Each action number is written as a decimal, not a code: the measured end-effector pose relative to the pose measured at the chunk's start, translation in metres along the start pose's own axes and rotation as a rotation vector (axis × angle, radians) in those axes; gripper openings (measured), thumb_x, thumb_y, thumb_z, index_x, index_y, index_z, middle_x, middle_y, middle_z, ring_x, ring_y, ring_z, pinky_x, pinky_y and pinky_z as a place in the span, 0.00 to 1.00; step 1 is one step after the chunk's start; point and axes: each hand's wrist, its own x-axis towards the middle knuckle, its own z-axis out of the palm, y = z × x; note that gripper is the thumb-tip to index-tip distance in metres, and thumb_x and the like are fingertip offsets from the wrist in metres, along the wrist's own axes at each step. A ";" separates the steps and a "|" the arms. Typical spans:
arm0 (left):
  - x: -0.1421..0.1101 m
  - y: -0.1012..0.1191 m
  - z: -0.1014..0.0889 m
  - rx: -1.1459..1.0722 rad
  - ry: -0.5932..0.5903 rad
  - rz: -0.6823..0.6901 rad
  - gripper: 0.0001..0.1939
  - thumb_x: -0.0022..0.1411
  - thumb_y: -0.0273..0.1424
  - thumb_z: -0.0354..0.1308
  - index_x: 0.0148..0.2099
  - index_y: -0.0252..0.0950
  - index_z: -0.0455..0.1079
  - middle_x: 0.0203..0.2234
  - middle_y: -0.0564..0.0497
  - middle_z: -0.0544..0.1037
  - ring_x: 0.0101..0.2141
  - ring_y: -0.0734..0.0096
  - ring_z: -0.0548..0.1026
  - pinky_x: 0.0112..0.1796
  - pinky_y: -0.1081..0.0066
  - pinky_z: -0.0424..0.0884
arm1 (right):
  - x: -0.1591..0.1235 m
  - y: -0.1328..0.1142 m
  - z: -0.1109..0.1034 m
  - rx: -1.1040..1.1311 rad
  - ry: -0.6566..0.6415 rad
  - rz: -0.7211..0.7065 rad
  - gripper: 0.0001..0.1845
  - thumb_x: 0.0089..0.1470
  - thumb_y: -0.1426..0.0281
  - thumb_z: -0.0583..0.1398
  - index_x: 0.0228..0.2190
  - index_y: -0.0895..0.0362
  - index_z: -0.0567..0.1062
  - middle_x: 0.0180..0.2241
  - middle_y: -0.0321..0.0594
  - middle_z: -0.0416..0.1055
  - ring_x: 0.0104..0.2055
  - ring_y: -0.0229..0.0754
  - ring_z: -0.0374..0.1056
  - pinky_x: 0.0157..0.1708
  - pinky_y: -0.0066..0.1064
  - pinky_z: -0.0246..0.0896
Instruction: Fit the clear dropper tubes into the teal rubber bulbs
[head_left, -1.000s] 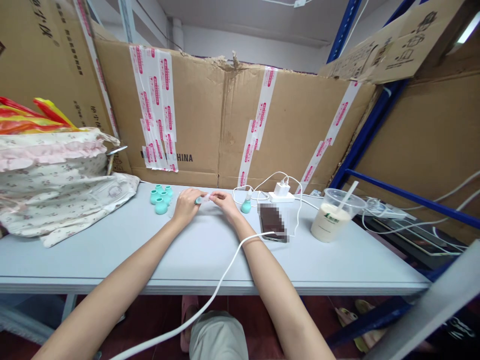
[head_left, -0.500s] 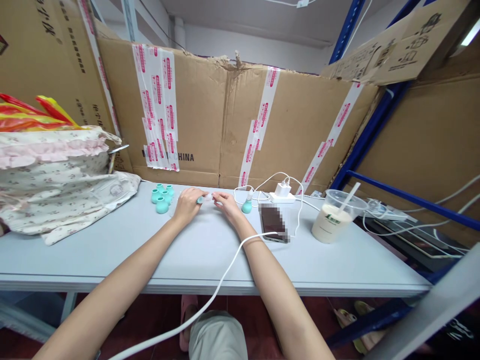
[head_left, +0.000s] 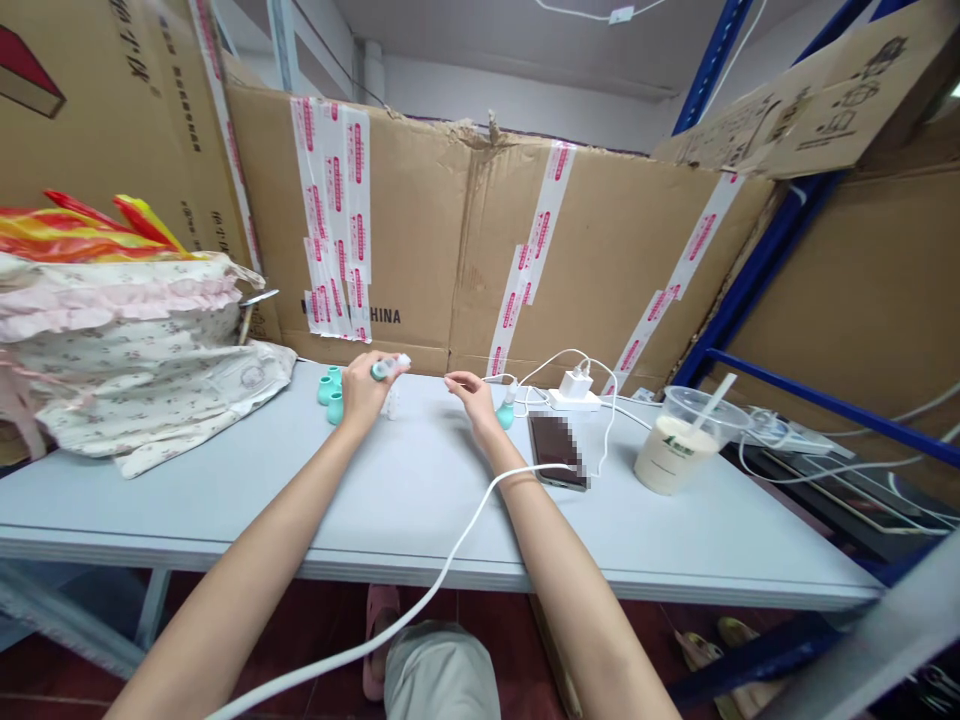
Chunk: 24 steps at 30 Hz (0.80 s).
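My left hand [head_left: 365,392] is wrapped round a small clear tube [head_left: 388,367] with a teal end and a whitish tip, held above the table and tilted to the right. Beside that hand, on its left, stand several round teal bulbs [head_left: 334,407] with open necks, partly hidden by it. Small clear pieces [head_left: 391,402] show on the table just right of the hand. My right hand [head_left: 472,398] is apart from the tube, its fingers loosely bent with nothing visible in them. Just right of it stands a teal bulb with a clear top [head_left: 506,410].
A phone [head_left: 556,452] lies right of my right arm, near a white charger on a power strip [head_left: 574,398]. A cup with a straw [head_left: 675,450] stands farther right. A white cable [head_left: 442,575] crosses my right forearm. A floral cloth bag [head_left: 142,370] sits left.
My right hand has let go of the tube's tip and moved away to the right. My left hand has lifted and turned the tube. The camera view has shifted slightly.
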 end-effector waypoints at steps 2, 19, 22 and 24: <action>0.008 -0.006 -0.010 -0.031 0.130 -0.106 0.07 0.52 0.31 0.56 0.35 0.36 0.70 0.31 0.51 0.76 0.33 0.70 0.72 0.36 0.73 0.64 | 0.000 -0.001 0.003 -0.080 -0.056 -0.027 0.12 0.38 0.63 0.63 0.26 0.58 0.74 0.29 0.39 0.72 0.29 0.36 0.64 0.34 0.30 0.58; 0.020 -0.037 -0.027 -0.096 0.252 -0.292 0.10 0.52 0.34 0.55 0.35 0.35 0.73 0.32 0.49 0.77 0.33 0.70 0.72 0.37 0.73 0.65 | 0.034 -0.009 0.097 -1.389 -0.500 -0.216 0.06 0.45 0.62 0.62 0.27 0.50 0.78 0.38 0.41 0.70 0.46 0.46 0.57 0.43 0.38 0.43; 0.021 -0.036 -0.027 -0.108 0.241 -0.308 0.10 0.52 0.35 0.56 0.34 0.36 0.73 0.30 0.50 0.77 0.32 0.70 0.72 0.36 0.73 0.65 | 0.035 -0.007 0.107 -1.456 -0.510 -0.197 0.06 0.44 0.62 0.63 0.27 0.50 0.78 0.40 0.43 0.68 0.47 0.47 0.54 0.44 0.40 0.42; 0.021 -0.036 -0.028 -0.114 0.239 -0.315 0.10 0.52 0.36 0.56 0.34 0.36 0.73 0.29 0.50 0.77 0.31 0.70 0.72 0.35 0.73 0.65 | 0.036 -0.004 0.111 -1.479 -0.518 -0.195 0.07 0.44 0.62 0.63 0.28 0.50 0.78 0.41 0.44 0.68 0.47 0.48 0.54 0.45 0.41 0.42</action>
